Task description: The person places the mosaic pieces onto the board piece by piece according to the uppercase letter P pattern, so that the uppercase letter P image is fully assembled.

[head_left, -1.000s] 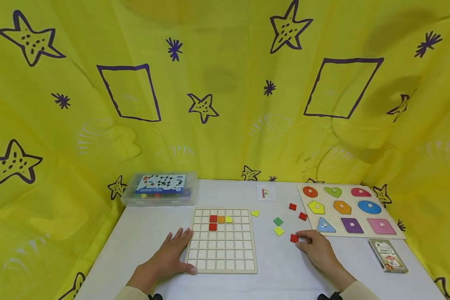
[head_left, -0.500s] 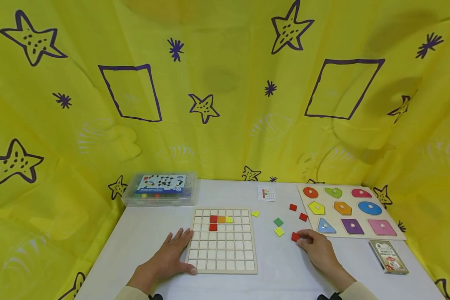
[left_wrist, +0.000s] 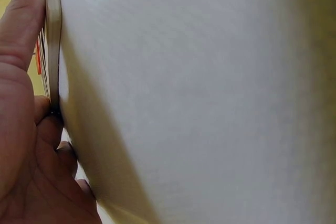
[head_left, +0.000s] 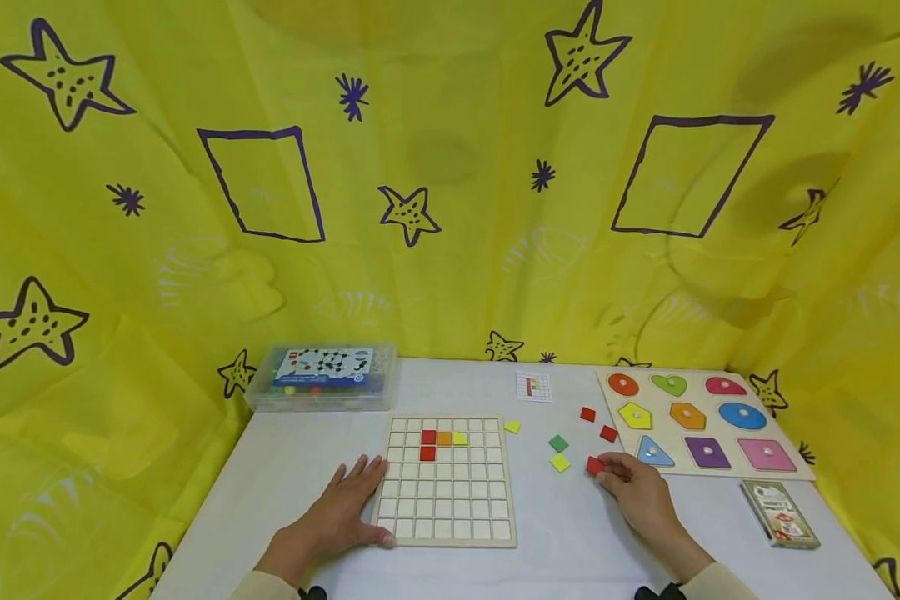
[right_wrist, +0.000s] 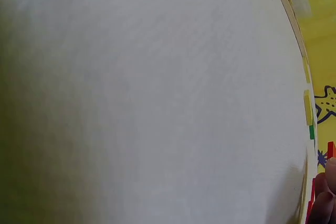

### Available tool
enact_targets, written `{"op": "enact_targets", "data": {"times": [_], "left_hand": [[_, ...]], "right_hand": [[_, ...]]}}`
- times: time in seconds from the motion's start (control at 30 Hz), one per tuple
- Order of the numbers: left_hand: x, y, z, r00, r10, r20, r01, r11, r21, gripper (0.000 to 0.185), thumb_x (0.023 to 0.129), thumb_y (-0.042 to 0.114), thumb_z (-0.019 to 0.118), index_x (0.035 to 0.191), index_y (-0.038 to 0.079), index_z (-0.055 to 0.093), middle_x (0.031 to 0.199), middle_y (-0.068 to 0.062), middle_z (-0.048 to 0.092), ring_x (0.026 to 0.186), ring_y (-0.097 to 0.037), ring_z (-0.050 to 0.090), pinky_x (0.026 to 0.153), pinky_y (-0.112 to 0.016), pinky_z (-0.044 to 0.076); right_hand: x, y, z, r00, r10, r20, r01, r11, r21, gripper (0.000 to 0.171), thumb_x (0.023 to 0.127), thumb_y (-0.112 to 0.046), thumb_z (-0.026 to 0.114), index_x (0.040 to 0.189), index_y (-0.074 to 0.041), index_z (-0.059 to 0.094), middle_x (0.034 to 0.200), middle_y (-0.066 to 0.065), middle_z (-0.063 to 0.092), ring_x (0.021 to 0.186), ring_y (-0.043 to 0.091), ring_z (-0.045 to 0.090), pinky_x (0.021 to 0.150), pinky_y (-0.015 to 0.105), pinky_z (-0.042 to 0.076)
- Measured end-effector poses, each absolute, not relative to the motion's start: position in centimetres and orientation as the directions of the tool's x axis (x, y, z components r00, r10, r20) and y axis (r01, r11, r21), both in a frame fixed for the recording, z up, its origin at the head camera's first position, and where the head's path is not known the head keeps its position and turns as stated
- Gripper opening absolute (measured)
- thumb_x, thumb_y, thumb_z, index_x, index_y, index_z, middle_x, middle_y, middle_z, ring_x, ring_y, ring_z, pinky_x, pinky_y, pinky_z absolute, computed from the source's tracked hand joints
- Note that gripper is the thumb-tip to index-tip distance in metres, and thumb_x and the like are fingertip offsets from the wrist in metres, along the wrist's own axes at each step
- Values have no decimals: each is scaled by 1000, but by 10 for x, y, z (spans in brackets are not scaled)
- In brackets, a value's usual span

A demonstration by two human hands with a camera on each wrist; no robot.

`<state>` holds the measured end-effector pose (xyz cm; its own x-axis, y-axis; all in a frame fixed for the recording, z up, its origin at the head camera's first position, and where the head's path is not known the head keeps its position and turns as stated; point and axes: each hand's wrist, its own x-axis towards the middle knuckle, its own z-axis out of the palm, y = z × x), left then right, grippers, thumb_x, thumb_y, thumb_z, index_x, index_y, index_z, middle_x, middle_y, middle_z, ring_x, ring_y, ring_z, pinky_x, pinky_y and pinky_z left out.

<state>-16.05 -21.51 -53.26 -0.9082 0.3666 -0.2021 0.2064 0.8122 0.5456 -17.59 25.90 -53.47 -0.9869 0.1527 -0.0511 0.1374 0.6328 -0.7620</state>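
Observation:
In the head view, my left hand [head_left: 336, 515] lies flat with fingers spread along the left edge of a wooden grid board [head_left: 444, 508], its thumb at the near left corner. The left wrist view shows the board's side edge [left_wrist: 53, 45] beside the thumb. Two red tiles, an orange tile [head_left: 444, 438] and a yellow piece [head_left: 460, 438] sit in the board's upper cells. To the right, my right hand [head_left: 642, 493] pinches a red square tile [head_left: 595, 466] between thumb and fingers. That tile also shows at the right edge of the right wrist view, held at the fingertips.
Loose on the white table lie a green tile [head_left: 558, 443], yellow tile [head_left: 559, 462], yellow rounded piece [head_left: 512, 427] and red tiles [head_left: 588, 413]. A pattern card [head_left: 534, 387], shape puzzle [head_left: 667, 431], card box [head_left: 781, 513] and clear plastic case [head_left: 322, 379] stand around. Yellow curtain surrounds the table.
My right hand has shifted slightly up and away from me in the head view, carrying the red tile with it. The left hand stays at the board.

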Motion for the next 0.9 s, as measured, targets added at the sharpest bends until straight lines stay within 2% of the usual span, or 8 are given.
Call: {"op": "enact_targets", "data": {"times": [0.27,0.6,0.9], "left_hand": [[-160,-214,-529,-909,365,-203,204,812,547,124,70,58,90,165,4,32,173,-14,30,163,-41,15,131,-64,7],[-161,-212,-527,-908,354,-226,189,824,534,124,70,59,90,165,5,32,174,-13,29,163,-40,15,132,-63,7],[-160,-210,-519,-904,380,-196,234,823,518,122,70,56,91,162,0,36,171,-18,33,161,-44,20,130,-67,13]], "right_hand": [[-177,256,-532,-983,180,-39,139,586,-799,34,100,-7,70,133,2,68,117,18,72,108,30,64,73,9,51],[-184,244,-525,-983,184,18,86,538,-839,31,100,-5,70,130,2,69,116,20,72,102,25,65,71,15,57],[-189,232,-521,-980,199,-9,106,479,-871,33,100,-3,69,132,2,69,122,21,71,108,32,64,71,13,56]]}}
